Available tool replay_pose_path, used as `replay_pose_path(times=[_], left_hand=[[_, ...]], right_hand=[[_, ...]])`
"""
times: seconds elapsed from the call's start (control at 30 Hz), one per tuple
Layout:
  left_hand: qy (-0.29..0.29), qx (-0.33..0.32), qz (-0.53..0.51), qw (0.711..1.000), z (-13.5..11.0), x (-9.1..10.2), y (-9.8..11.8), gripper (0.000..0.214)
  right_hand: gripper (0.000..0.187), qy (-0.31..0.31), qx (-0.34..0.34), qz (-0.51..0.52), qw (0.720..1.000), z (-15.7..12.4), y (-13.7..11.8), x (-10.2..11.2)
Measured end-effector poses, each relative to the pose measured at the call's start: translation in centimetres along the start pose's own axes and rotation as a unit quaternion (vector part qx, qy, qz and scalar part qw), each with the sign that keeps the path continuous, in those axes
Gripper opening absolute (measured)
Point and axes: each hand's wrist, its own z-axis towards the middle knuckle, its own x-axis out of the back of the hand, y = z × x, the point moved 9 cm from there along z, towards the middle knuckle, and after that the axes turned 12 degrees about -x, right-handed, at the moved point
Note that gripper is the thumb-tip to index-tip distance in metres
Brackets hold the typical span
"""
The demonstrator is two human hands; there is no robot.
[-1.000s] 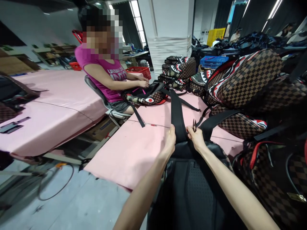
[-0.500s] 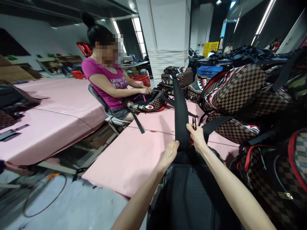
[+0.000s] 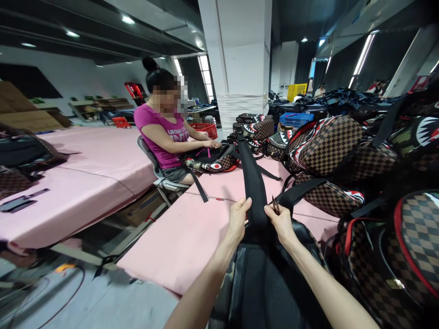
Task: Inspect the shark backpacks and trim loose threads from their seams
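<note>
A black backpack (image 3: 260, 278) lies in front of me with its padded back panel up. One of its wide black shoulder straps (image 3: 253, 183) stretches away from me over the pink table. My left hand (image 3: 239, 217) pinches the strap's left edge between thumb and fingers. On the opposite edge, my right hand (image 3: 281, 223) is closed at the strap, and a small pair of dark thread snips (image 3: 275, 205) sticks up from its fingers. The second shoulder strap (image 3: 303, 192) curves off to the right behind that hand.
Checkered backpacks (image 3: 325, 144) are piled along the right side, with another checkered bag (image 3: 373, 269) close by my right arm. Across the pink table (image 3: 192, 228), a seated person (image 3: 163, 132) handles another backpack (image 3: 219, 162). A white pillar (image 3: 236, 59) stands behind.
My view has tilted up slightly. My left hand has shifted up along the strap's edge, and the strap's far end now leans further left. Both hands still hold the same things.
</note>
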Motion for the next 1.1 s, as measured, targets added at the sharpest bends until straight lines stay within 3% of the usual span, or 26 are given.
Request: replay_pose_path(times=[0.27,0.4,0.5,0.57,0.63,0.7,0.8,0.83,0.9,1.0,1.03,1.1], left_hand=[[-0.011,0.018,-0.042,0.999,-1.3,-0.3,0.1,0.032],[-0.04,0.039,-0.004,0.998,-2.0,-0.9,-0.4,0.035],[-0.026,0.022,0.025,0.999,-0.5,-0.5,0.8,0.035],[0.049,-0.031,0.068,0.996,1.8,1.6,2.6,0.035],[0.035,-0.023,0.161,0.986,4.2,2.8,2.7,0.034],[-0.024,0.007,0.314,0.949,5.4,3.6,1.5,0.032],[-0.076,0.023,0.502,0.861,3.5,4.7,-0.8,0.031],[-0.075,0.007,0.541,0.838,2.1,4.7,-1.3,0.03],[-0.106,-0.059,0.596,0.794,-1.1,3.4,-2.5,0.027],[-0.298,-0.15,0.655,0.678,-6.3,-1.2,-6.0,0.025],[-0.349,-0.152,0.667,0.641,-7.7,-2.0,-7.3,0.026],[-0.397,-0.136,0.691,0.589,-9.1,-2.6,-8.7,0.032]], right_hand=[[0.031,-0.015,0.007,0.012,1.0,-1.4,0.8,0.4],[0.027,-0.023,0.025,0.001,0.999,-1.3,-0.9,0.3],[0.027,0.04,0.049,0.018,0.998,-0.9,-3.5,2.5],[0.032,0.091,0.068,0.012,0.993,-0.7,-4.6,4.9],[0.034,0.113,0.073,-0.019,0.991,-0.9,-4.5,7.3],[0.033,0.117,0.064,-0.081,0.988,-1.6,-3.0,9.5],[0.028,0.087,0.041,-0.253,0.963,-3.5,0.8,11.0],[0.026,0.067,0.038,-0.336,0.939,-4.1,2.2,10.8],[0.027,0.03,0.034,-0.513,0.857,-5.2,4.9,9.9],[0.03,0.003,0.023,-0.695,0.718,-5.7,7.1,8.7],[0.028,-0.004,0.016,-0.723,0.69,-5.6,7.3,8.4],[0.029,-0.032,0.009,-0.748,0.663,-5.3,7.3,7.9]])
